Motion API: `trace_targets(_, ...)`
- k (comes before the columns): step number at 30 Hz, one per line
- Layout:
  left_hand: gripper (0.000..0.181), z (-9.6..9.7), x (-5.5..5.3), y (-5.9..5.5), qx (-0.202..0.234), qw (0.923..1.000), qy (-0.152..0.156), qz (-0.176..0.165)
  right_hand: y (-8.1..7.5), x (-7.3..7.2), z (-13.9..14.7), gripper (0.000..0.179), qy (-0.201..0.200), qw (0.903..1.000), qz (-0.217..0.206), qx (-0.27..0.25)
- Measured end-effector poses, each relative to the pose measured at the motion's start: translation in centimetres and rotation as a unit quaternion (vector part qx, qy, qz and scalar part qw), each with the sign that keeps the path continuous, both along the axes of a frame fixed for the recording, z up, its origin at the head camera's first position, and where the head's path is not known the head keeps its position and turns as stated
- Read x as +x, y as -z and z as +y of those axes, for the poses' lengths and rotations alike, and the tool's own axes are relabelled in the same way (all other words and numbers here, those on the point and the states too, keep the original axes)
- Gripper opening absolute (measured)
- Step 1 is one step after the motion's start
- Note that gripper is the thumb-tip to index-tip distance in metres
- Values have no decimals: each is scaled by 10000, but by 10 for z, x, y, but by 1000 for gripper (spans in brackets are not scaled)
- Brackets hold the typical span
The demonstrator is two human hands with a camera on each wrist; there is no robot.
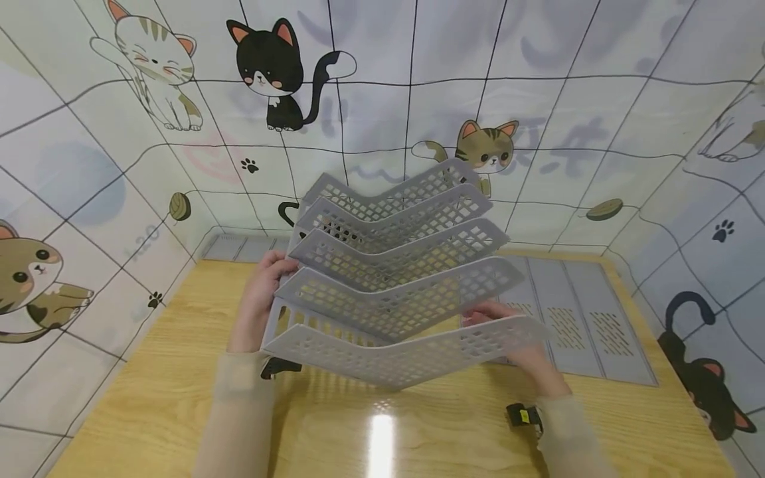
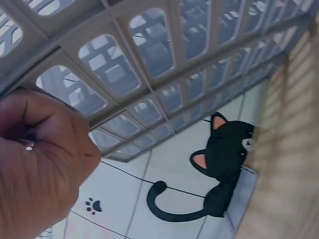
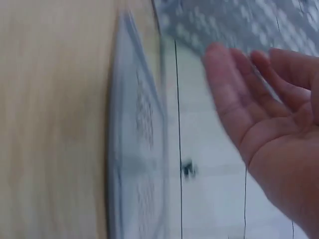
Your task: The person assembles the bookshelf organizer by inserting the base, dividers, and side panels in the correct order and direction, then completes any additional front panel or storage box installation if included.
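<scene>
A grey plastic file rack (image 1: 358,360) with several V-shaped perforated dividers is held up over the wooden table, tilted. My left hand (image 1: 260,297) grips its left edge. In the left wrist view, that hand's curled fingers (image 2: 60,129) hold the slotted frame (image 2: 149,92). My right hand (image 1: 528,353) is at the rack's right side, partly hidden behind the lowest divider. In the right wrist view, the right hand (image 3: 279,134) has its palm bare and its fingers extended near the perforated panel; whether they touch it is unclear.
A grey folded panel with slotted vents (image 1: 570,318) lies on the table (image 1: 155,372) at the right. Another grey piece (image 1: 239,247) lies at the back left against the wall. Cat-printed wall covering (image 1: 382,113) encloses the back and sides.
</scene>
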State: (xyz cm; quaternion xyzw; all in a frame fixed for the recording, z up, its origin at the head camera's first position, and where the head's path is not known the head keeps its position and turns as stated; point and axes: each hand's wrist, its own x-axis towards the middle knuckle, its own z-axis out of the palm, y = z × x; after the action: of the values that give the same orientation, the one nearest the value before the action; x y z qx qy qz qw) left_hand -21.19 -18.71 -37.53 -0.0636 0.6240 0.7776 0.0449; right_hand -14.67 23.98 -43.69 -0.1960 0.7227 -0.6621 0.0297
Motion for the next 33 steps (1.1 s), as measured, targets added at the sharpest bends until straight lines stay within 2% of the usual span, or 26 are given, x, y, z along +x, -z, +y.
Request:
trace_targets(1, 10, 0, 1, -2, 34, 10000, -22, -38, 1, -1, 8, 27, 265, 9987, 105, 418)
trace_targets(2, 10, -1, 2, -4, 76, 9999, -25, -87, 4, -1, 18, 30, 673, 9918, 266, 1054)
trace_targets(3, 10, -1, 4, -6, 75, 9999, -44, -121, 4, -2, 26, 31, 1100, 9773, 350, 1777)
trace_targets(5, 11, -2, 5, -9, 107, 9998, -85, -124, 6, -3, 44, 34, 1510, 9479, 186, 2799)
trace_targets(6, 13, -2, 6, -10, 111, 9998, -122, -97, 7, -3, 53, 36, 1605, 9302, 195, 3294)
trace_targets(7, 14, -2, 7, -11, 108, 9998, -176, -71, 7, -4, 61, 37, 1615, 9170, 212, 3641)
trace_targets(8, 15, -3, 8, -12, 34, 9997, -234, -30, 8, -4, 68, 37, 1572, 9101, 206, 3828)
trace_targets(11, 14, -4, 9, -14, -290, 9986, -447, 69, 7, -3, 82, 36, 1371, 8953, -26, 4239)
trace_targets(14, 13, -5, 11, -17, -650, 9961, -585, 74, 6, 1, 88, 38, 1276, 8891, -483, 4369)
trace_targets(16, 13, -5, 12, -20, -738, 9952, -644, 31, 8, 3, 88, 40, 1273, 8787, -625, 4558)
trace_targets(19, 13, -5, 13, -23, -683, 9952, -703, 57, 13, 4, 86, 44, 1299, 8587, -543, 4928)
trace_targets(22, 14, -5, 13, -25, -628, 9951, -751, 131, 16, 4, 85, 57, 1471, 8362, -550, 5255)
trace_targets(26, 14, -4, 12, -27, -632, 9946, -798, 191, 17, 4, 84, 73, 1662, 8212, -729, 5410)
trace_targets(28, 15, -4, 13, -28, -656, 9945, -800, 185, 16, 4, 84, 74, 1645, 8156, -805, 5489)
trace_targets(33, 15, -2, 14, -28, -619, 9945, -827, 171, 13, 5, 79, 66, 1336, 7917, -609, 5930)
